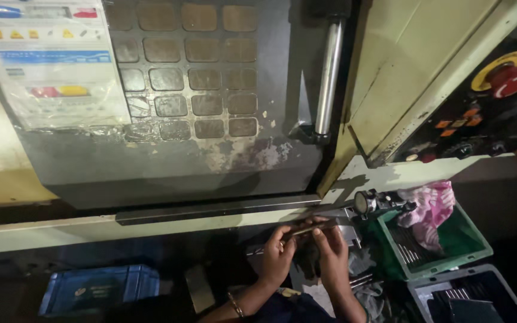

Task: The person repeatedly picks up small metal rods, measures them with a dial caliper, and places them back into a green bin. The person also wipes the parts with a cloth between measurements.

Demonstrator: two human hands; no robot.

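While both my hands close on it, a slim, dark metal rod [306,228] lies level between them, just below the machine's pale lower sill [151,230]. My left hand [277,256] pinches its near end; my right hand [330,251] wraps the other, fingers curled. Close right, a round dial gauge [366,202] and a green slotted crate [450,248] holding a pink cloth [432,206] crowd the edge. A blue ribbed crate [97,288] sits well apart to the left, with dark floor between.
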